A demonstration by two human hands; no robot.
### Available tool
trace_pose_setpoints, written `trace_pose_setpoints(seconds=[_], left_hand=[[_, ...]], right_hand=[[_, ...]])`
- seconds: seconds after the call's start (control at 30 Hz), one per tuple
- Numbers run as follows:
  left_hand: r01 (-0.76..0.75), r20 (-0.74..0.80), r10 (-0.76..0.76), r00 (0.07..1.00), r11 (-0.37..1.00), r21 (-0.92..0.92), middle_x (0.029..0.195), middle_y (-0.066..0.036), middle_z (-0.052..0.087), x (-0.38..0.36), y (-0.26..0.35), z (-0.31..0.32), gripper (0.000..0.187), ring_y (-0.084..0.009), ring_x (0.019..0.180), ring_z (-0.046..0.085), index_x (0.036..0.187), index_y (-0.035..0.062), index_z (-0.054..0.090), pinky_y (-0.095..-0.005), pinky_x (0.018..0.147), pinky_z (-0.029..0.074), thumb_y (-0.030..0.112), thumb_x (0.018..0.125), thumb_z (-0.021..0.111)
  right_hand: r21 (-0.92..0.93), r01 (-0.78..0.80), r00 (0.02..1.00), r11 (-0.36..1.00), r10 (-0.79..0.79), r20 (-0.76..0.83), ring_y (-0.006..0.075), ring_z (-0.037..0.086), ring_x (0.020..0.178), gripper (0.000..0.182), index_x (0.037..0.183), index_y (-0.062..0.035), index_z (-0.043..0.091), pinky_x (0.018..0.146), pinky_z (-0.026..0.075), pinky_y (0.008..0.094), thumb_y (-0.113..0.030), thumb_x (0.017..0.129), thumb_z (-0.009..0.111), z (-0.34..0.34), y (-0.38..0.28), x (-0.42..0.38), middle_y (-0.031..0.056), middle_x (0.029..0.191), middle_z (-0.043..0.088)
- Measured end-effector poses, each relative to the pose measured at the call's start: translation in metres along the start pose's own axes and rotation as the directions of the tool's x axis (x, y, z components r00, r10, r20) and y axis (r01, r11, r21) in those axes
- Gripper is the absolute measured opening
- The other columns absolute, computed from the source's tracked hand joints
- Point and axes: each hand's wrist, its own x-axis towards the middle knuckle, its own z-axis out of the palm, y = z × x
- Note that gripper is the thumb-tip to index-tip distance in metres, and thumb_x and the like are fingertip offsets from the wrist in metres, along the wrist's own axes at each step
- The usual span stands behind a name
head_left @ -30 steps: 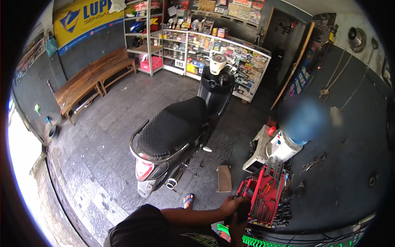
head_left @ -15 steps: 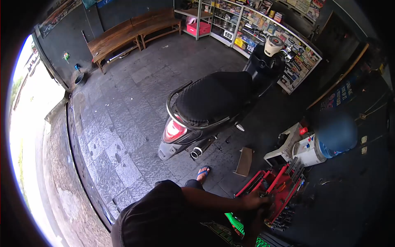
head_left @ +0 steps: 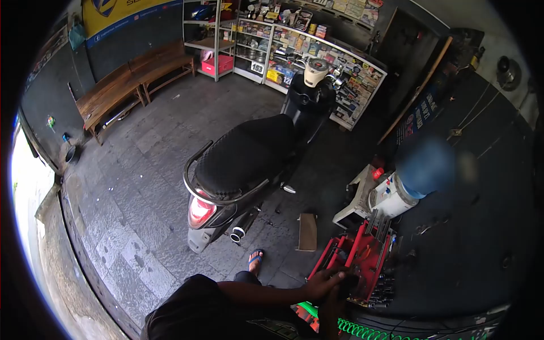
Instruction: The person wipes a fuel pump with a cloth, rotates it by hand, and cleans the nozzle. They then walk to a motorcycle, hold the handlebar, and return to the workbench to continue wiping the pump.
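Note:
My left hand [head_left: 324, 284] reaches in from the left, its fingers curled closed in front of the red tool cabinet [head_left: 362, 258]. Close against it, my right hand [head_left: 331, 306] comes up from below and is mostly in shadow. Its fingers look closed too. A small dark object [head_left: 350, 281] shows at the fingers of both hands, too dark to name. The cabinet has open trays, with long metal tools along its top and several dark sockets [head_left: 382, 292] along its right side. Below the hands runs a green coiled hose [head_left: 362, 328].
A scooter [head_left: 243, 158] with a lit tail lamp stands ahead. A piece of cardboard [head_left: 307, 232] lies on the floor. Behind the cabinet are a white stool [head_left: 356, 195] and a water dispenser with a blue bottle [head_left: 425, 167]. A wooden bench [head_left: 122, 90] and glass display case [head_left: 340, 79] stand farther back.
The view has turned to the right and up, so the scooter and cabinet sit farther left. My hands stay together by the cabinet, now drawn slightly back from its trays.

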Motion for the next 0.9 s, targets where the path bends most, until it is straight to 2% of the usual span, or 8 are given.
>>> trace_pose_setpoints(seconds=[0.1,0.23,0.4,0.5,0.57,0.73,0.8,0.9], left_hand=[[-0.175,0.028,0.173,0.984,0.955,0.238,0.126,-0.017,0.06,0.001,-0.014,0.006,0.052,-0.0233,0.122,0.053,0.143,0.0075,0.043,-0.0364,0.104,0.04,0.035,0.1,0.052],[-0.241,0.107,0.234,0.966,0.969,0.053,0.132,-0.018,0.055,0.001,-0.014,0.011,0.058,-0.0258,0.127,0.049,0.147,0.0069,0.034,-0.0376,0.107,0.037,0.035,0.099,0.052],[-0.02,0.201,-0.025,0.979,0.975,0.222,0.128,-0.016,0.058,0.001,0.012,0.009,0.061,-0.0224,0.12,0.054,0.145,0.0018,0.037,-0.0356,0.102,0.042,0.036,0.098,0.055],[0.029,0.107,-0.043,0.993,0.992,0.122,0.115,-0.013,0.066,0.008,0.003,0.016,0.052,-0.0213,0.105,0.063,0.133,0.0047,0.053,-0.035,0.09,0.05,0.039,0.095,0.061],[0.308,-0.08,-0.305,0.949,0.951,0.028,0.107,-0.011,0.069,-0.007,0.049,0.028,0.047,-0.0197,0.097,0.065,0.122,0.003,0.061,-0.0336,0.086,0.051,0.04,0.094,0.062],[0.208,-0.118,-0.236,0.964,0.954,-0.215,0.097,-0.009,0.069,0.012,0.006,0.006,0.035,-0.0172,0.088,0.065,0.112,0.0016,0.066,-0.0314,0.081,0.052,0.031,0.094,0.062],[0.169,-0.108,-0.205,0.973,0.947,-0.273,0.095,-0.008,0.069,0.024,-0.003,-0.006,0.032,-0.0164,0.087,0.065,0.11,0.0013,0.066,-0.0308,0.079,0.052,0.028,0.093,0.063],[-0.055,-0.276,-0.004,0.961,0.978,-0.204,0.09,-0.008,0.069,0.033,-0.003,-0.02,0.028,-0.0165,0.082,0.066,0.105,-0.0003,0.067,-0.0332,0.074,0.054,0.023,0.091,0.062]], right_hand=[[0.388,-0.016,0.996,0.922,-0.019,0.085,0.0271,0.051,0.123,0.053,0.143,-0.0027,0.034,0.102,0.044,0.0391,-0.033,0.101,0.046,-0.005,0.006,0.015,0.0137,0.134,0.048],[0.505,0.058,0.996,0.861,-0.085,0.032,0.0235,0.062,0.101,0.042,0.119,0.0009,0.053,0.084,0.051,0.0352,-0.035,0.097,0.049,-0.02,-0.002,0.026,0.0127,0.113,0.061],[0.117,0.099,0.992,0.988,-0.107,0.063,0.0248,0.06,0.102,0.047,0.128,-0.0035,0.048,0.086,0.05,0.0375,-0.041,0.102,0.041,-0.023,-0.034,0.021,0.0123,0.116,0.057],[-0.083,0.136,0.99,0.987,-0.134,0.033,0.0263,0.062,0.099,0.051,0.121,-0.0006,0.054,0.084,0.05,0.0377,-0.045,0.1,0.041,-0.027,-0.009,0.031,0.0148,0.11,0.061],[-0.104,0.122,0.991,0.987,-0.128,-0.047,0.0278,0.063,0.096,0.054,0.119,0.0005,0.056,0.082,0.05,0.0388,-0.048,0.099,0.042,-0.011,-0.027,0.023,0.0163,0.107,0.063],[-0.311,0.082,0.992,0.947,-0.106,-0.061,0.0319,0.066,0.088,0.061,0.111,0.0028,0.061,0.076,0.052,0.0413,-0.054,0.094,0.047,-0.019,-0.013,0.022,0.0179,0.094,0.067],[-0.61,0.049,0.995,0.791,0.014,0.097,0.032,0.069,0.084,0.055,0.107,0.0015,0.064,0.072,0.052,0.042,-0.05,0.091,0.055,-0.026,-0.017,0.02,0.0179,0.087,0.069],[-0.493,0.147,0.987,0.858,-0.161,0.014,0.0371,0.07,0.076,0.058,0.096,0.001,0.067,0.064,0.051,0.0457,-0.056,0.087,0.058,-0.026,-0.018,0.014,0.0197,0.072,0.068]])
